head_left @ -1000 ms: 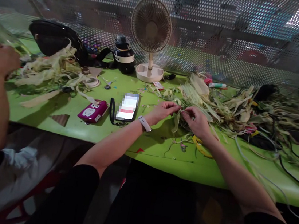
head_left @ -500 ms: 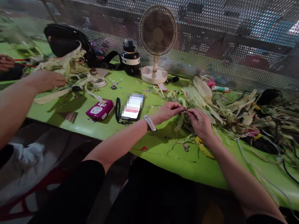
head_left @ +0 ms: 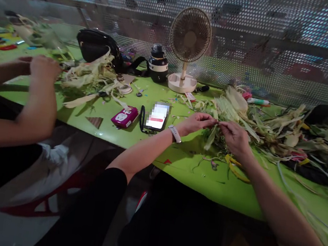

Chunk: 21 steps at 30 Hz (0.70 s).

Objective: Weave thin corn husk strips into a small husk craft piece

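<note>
My left hand [head_left: 198, 123] wears a white band at the wrist, and its thumb and fingers are closed in a pinch. Fingertip to fingertip with it, my right hand [head_left: 235, 136] pinches from the other side. Between and just below them shows a pale green strip of corn husk [head_left: 210, 139], which both hands seem to grip; the exact part between the fingertips is too small to make out. Behind the hands lies a heap of corn husks [head_left: 229, 107]. Close under my right wrist is a yellow, band-like thing [head_left: 235, 168] on the green table [head_left: 175, 173].
Left of my hands lie a phone [head_left: 158, 116] with a strap and a purple tissue pack [head_left: 125, 117]. A fan [head_left: 190, 39], a black bottle [head_left: 158, 68] and a black bag [head_left: 98, 47] stand behind. A co-worker's hands [head_left: 46, 67] are beside another husk pile [head_left: 88, 74]. Cables cross the right side.
My view has swung left, so the table things appear farther right. My hands keep their pinch. The co-worker's hands have come together, away from the husk pile.
</note>
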Tool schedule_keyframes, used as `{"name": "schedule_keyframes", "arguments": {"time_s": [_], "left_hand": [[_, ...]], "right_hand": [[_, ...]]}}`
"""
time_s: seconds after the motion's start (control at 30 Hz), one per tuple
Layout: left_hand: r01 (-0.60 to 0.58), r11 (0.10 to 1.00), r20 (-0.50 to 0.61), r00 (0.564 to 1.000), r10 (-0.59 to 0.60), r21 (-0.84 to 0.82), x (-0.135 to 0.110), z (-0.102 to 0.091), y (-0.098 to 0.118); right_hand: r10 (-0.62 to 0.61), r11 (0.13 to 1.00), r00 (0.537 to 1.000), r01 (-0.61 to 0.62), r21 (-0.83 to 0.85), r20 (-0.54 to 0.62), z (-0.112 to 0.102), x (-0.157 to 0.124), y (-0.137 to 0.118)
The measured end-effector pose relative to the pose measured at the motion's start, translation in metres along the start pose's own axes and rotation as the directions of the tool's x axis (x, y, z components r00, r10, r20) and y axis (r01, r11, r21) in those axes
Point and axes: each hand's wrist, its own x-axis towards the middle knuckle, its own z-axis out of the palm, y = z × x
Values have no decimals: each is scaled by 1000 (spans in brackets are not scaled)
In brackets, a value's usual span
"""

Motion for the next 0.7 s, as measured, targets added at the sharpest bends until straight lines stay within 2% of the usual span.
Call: {"name": "schedule_keyframes", "arguments": {"time_s": [0.07, 0.2, 0.37, 0.47, 0.63, 0.7], "left_hand": [[22, 999, 13, 1000, -22, -33, -1, 0, 1], [-10, 999, 45, 999, 12, -38, 2, -5, -3], [-30, 998, -8, 1000, 29, -53, 8, -15, -10], [-28, 998, -8, 1000, 27, -57, 9, -19, -13], [53, 998, -82, 995, -56, -34, 9, -23, -14], [60, 998, -56, 997, -61, -19, 8, -23, -13]], "right_hand": [[48, 997, 999, -48, 53, 1, 0, 0, 0], [183, 967, 983, -184, 179, 20, 1, 1, 0], [343, 893, 939, -318, 320, -25, -2, 6, 7], [387, 857, 922, -351, 378, -22, -3, 8, 7], [432, 807, 902, -397, 437, 21, -5, 10, 3], [432, 803, 901, -399, 442, 27, -4, 10, 2]]}}
